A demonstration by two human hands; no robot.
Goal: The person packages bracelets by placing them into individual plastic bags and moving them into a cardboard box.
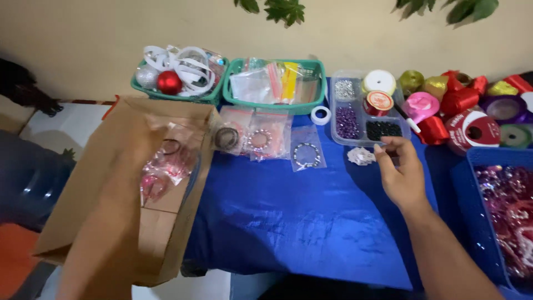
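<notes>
My left hand (136, 166), blurred by motion, is at the mouth of a brown paper bag (161, 244) at the table's left edge and holds clear packets (166, 164) with pink and red pieces inside. My right hand (400, 172) hovers over the blue cloth (288, 211) just in front of a clear compartment box (334, 133) of beads. Its thumb and forefinger are pinched together with nothing visible between them. A small white cluster (361, 156) lies just left of those fingertips.
Three clear packets with bead bracelets (307, 150) lie on the cloth beside the bag. Two green baskets (311, 103) stand at the back, beside a white tape roll (320, 115). Ribbon spools (472, 105) crowd the back right. A blue bin (472, 183) of shiny pink pieces sits at right.
</notes>
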